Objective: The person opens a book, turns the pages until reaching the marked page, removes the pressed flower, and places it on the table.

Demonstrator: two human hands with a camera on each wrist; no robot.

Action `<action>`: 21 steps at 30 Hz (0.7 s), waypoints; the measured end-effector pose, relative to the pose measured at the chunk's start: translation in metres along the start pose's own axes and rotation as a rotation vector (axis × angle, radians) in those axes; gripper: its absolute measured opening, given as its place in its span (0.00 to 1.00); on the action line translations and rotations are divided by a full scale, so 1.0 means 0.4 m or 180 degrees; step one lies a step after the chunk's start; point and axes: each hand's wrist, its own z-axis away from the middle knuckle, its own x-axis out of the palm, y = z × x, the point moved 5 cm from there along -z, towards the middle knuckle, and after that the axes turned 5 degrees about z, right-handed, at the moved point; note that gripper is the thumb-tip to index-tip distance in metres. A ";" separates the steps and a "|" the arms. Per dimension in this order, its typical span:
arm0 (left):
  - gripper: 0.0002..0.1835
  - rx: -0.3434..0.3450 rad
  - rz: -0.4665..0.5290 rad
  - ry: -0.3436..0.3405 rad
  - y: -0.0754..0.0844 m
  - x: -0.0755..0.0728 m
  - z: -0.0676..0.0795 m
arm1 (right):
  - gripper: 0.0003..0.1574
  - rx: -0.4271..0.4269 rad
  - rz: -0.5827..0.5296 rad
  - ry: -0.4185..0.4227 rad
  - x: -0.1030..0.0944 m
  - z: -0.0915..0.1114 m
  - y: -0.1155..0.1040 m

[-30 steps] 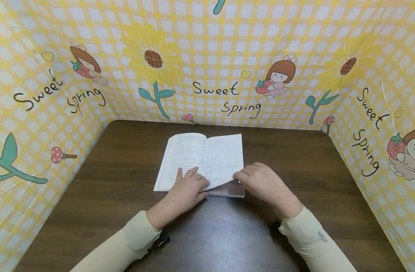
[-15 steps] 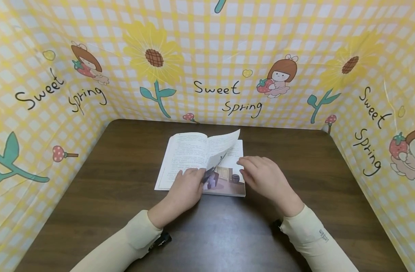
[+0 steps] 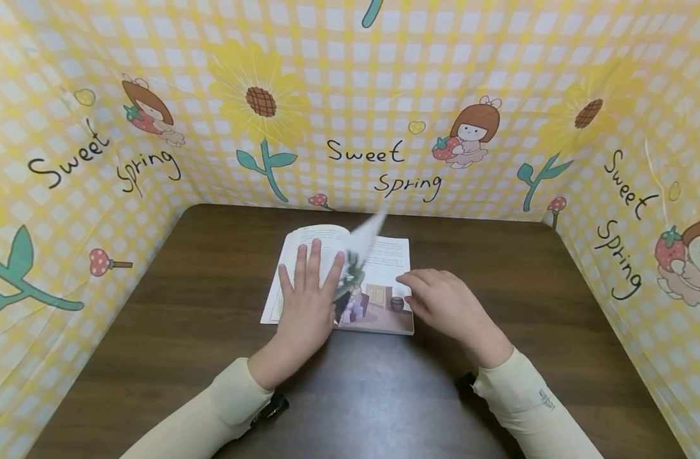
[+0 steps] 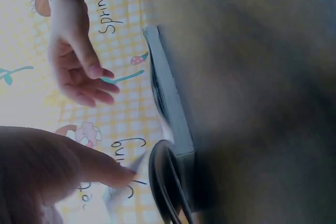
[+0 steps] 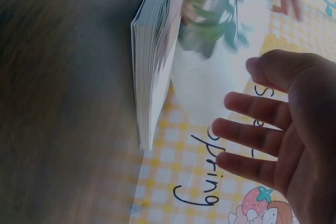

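An open book (image 3: 384,255) lies on the dark wooden table, text on its left side and a coloured room picture low on its right side. One page (image 3: 364,245) stands up blurred near the spine, with green leaves printed on it. My left hand (image 3: 306,296) is spread over the left pages with straight fingers, its thumb side beside the raised page. At the book's right edge is my right hand (image 3: 450,306), fingers loosely bent and holding nothing. The right wrist view shows the raised page (image 5: 210,77) apart from the right hand's fingertips (image 5: 231,100).
The brown tabletop (image 3: 172,357) surrounds the book. A yellow checked cloth (image 3: 350,83) with sunflowers and lettering hangs along the back and both sides. Dark bands sit at both wrists, below pale sleeves (image 3: 212,401).
The page has left the right hand and swung up leftward toward the spine, uncovering the picture page. My left hand has spread its fingers farther up the left pages. The right hand stays near the edge.
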 end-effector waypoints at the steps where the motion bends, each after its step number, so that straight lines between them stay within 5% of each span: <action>1: 0.60 0.0009 -0.0088 -0.0076 0.002 0.001 0.001 | 0.24 0.0010 0.0006 -0.0054 0.003 0.000 0.000; 7: 0.53 -0.0025 -0.0150 -0.0629 0.006 0.021 0.016 | 0.24 0.0017 0.0061 -0.0313 0.026 0.010 -0.002; 13: 0.42 -0.0003 -0.0155 -0.0721 0.000 0.033 0.021 | 0.26 -0.0051 -0.0034 -0.0632 0.041 0.014 -0.007; 21: 0.32 -0.0108 0.0326 -0.1384 -0.017 0.047 0.022 | 0.37 -0.0128 -0.0376 -0.1335 0.083 0.030 -0.021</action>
